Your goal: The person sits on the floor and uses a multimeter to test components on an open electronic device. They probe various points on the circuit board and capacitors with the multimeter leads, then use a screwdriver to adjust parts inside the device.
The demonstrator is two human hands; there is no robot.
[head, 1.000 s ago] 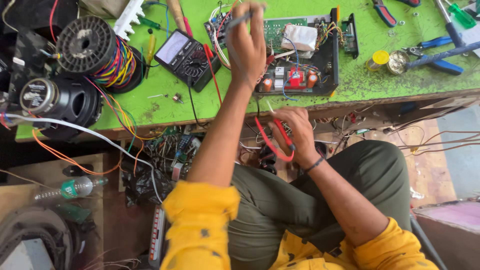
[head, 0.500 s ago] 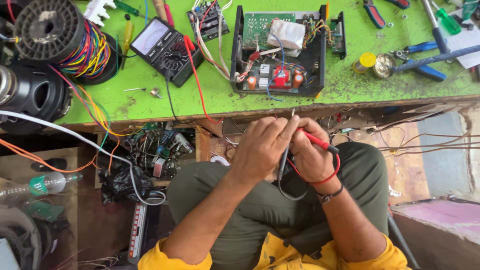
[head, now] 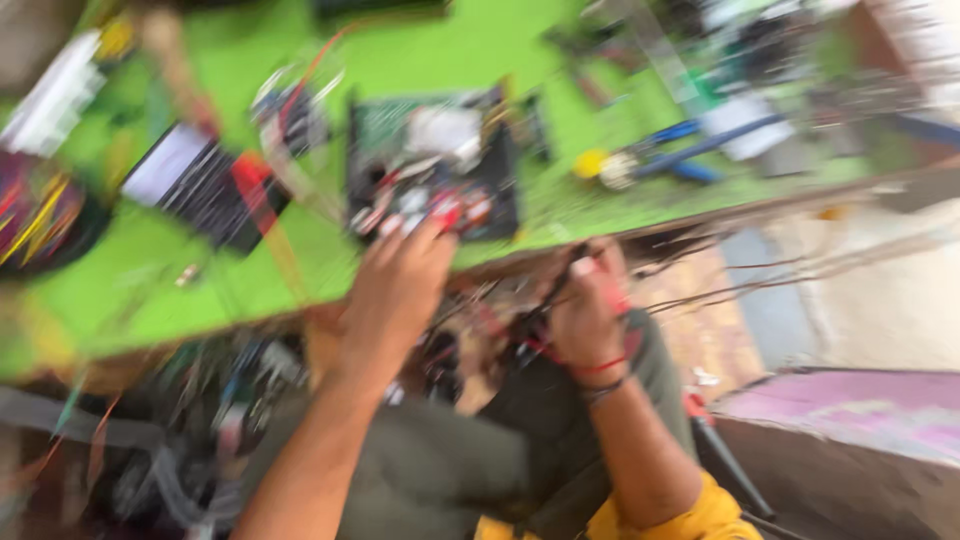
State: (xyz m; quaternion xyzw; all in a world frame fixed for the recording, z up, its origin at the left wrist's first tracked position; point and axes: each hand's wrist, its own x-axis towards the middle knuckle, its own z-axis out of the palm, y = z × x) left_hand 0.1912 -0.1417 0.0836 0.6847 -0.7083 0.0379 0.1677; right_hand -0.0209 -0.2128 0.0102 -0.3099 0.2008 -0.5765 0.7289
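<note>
Although motion smears the whole view, we can make out our left hand (head: pixel 400 285) reaching up to the near edge of the bright green tabletop (head: pixel 480 60), its fingers (head: pixel 415 232) spread fairly wide and touching the front edge of the open black electronics chassis with a green circuit board and red parts (head: pixel 432 170). That chassis lies near the middle of the tabletop, close to its front edge.

Our right hand (head: pixel 585 315) sits lower, below the tabletop edge and over our olive-green trousers (head: pixel 430 465); its fingers are curled around a thin red and black test probe with its lead (head: pixel 590 268), though the blur keeps us from seeing exactly how tightly. A red thread band and a dark bracelet circle that wrist, and a yellow sleeve (head: pixel 690 515) shows at the lower edge.

Left of the chassis lies a dark rectangular multimeter with a pale screen (head: pixel 200 185), tilted, with a red lead beside it. Farther left we see a dark spool of many-coloured wire (head: pixel 40 215) at the tabletop's edge. Right of the chassis rest a small yellow-capped round tin (head: pixel 592 163) and blue-handled pliers (head: pixel 690 150), well apart from both hands. Beneath the tabletop hangs a tangle of wires (head: pixel 200 420), too blurred to sort out.
</note>
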